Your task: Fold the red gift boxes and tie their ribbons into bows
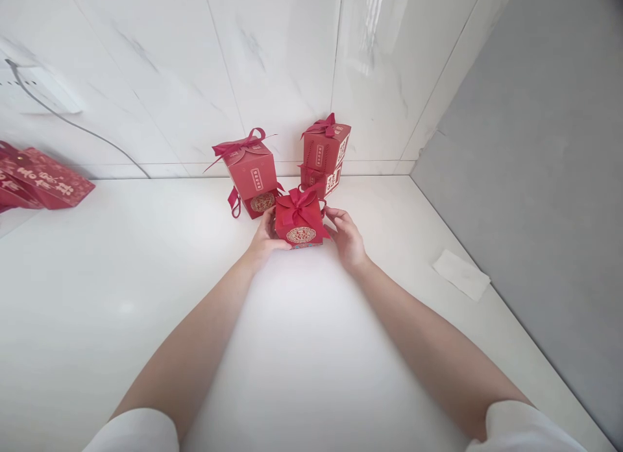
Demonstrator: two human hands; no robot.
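A small red gift box [300, 226] with a red ribbon bow and a gold round emblem sits on the white table [146, 296]. My left hand [264, 237] grips its left side and my right hand [344, 235] grips its right side, fingers curled against the box. Just behind it stand two stacks of similar red ribboned boxes, one stack [249, 173] at the left and one stack [325, 155] at the right, each two boxes high.
Flat red packaging [41, 179] lies at the far left by the marble wall [195, 69], below a socket and cable [63, 115]. A white paper scrap [461, 274] lies at the right near the grey wall [545, 179].
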